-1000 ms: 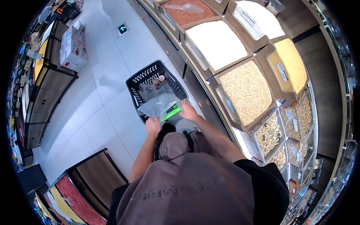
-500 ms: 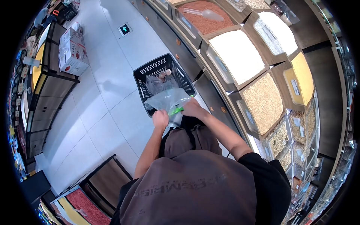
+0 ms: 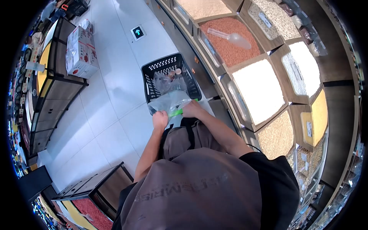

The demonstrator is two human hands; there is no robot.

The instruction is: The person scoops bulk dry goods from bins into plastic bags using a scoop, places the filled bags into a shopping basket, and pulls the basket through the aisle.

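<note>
A clear plastic bag (image 3: 168,102) is stretched between my two hands at the near end of a black shopping basket (image 3: 191,79). My left hand (image 3: 160,119) is closed on the bag's left edge. My right hand (image 3: 193,109) grips its right side, beside a bright green strip (image 3: 175,112) that runs between the hands. Behind the held bag, a clear bag with contents I cannot make out (image 3: 162,82) lies in the basket. The held bag covers the basket's near rim.
Grain bins line the right side, including a reddish grain bin (image 3: 230,53) with a clear scoop (image 3: 234,38) and a white grain bin (image 3: 258,92). White cartons (image 3: 81,57) stand by the left shelf. A low display (image 3: 92,212) is at lower left. Tiled floor (image 3: 119,96) runs between.
The view has shifted, so the grain bins sit lower and farther right. Both hands keep hold of the bag, which is slightly lower relative to the basket.
</note>
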